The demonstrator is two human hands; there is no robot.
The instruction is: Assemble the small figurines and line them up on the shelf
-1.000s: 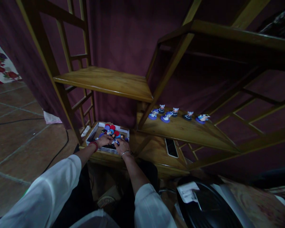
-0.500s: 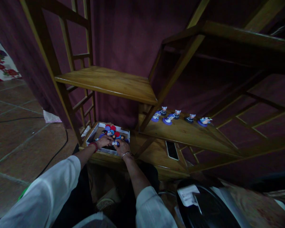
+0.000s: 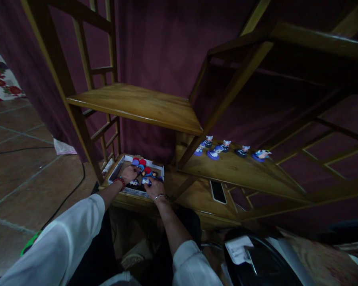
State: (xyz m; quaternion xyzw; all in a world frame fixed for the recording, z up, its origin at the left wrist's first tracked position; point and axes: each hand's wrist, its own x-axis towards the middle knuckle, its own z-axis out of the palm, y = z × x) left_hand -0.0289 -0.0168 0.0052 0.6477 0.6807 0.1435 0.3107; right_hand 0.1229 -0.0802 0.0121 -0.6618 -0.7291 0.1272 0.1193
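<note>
A shallow white box (image 3: 115, 171) on the low wooden shelf holds several small figurines with red, blue and purple bases. My left hand (image 3: 129, 174), with a red bead bracelet, reaches into its left part. Its fingers are curled together among the figurines, and what they grip is hidden. In the box's front right, my right hand (image 3: 155, 188), wearing a silver bangle, has its fingers closed on a white-and-blue figurine (image 3: 146, 181). Another dark-and-white figurine (image 3: 134, 182) lies between the two hands.
To the right, a raised shelf (image 3: 241, 174) bears several standing figurines (image 3: 214, 152) on purple and dark bases. A phone (image 3: 218, 192) lies on the lower board. Above the box juts a wooden shelf (image 3: 137, 105). A black stool-like seat (image 3: 265, 258) with papers stands at lower right.
My left hand has moved slightly up and away from my right hand, uncovering a dark-and-white figurine. The right hand has shifted slightly downward with its figurine. The view has turned a little.
</note>
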